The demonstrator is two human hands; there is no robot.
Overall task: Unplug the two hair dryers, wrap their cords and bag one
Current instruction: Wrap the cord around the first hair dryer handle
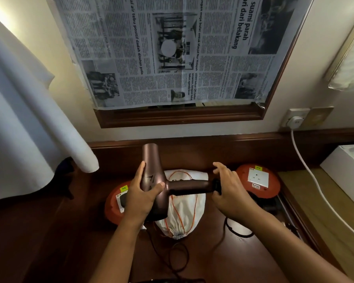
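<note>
A: Where is the hair dryer [151,176] against the drawstring bag [182,205]?
B: Held just above it. The bronze barrel runs up and away from the bag, and the handle stretches across the bag's upper half toward the right.
A: And the left hand [140,197]?
B: Curled round the barrel where it meets the handle, thumb over the front, fingers behind.
A: The right hand [231,190]?
B: At the far end of the handle, thumb and lower fingers pinching the black cord [217,185] collar there; the upper fingers are lifted and spread.
A: Where does the cord go?
B: It loops on the wooden desk [49,242] right of the bag.
A: What flanks the bag?
B: A red extension reel on each side, the left reel [113,205] partly under the wrist, the right reel [258,180] showing its white socket face. The bag lies flat, its gathered mouth toward the person, orange string across it
</note>
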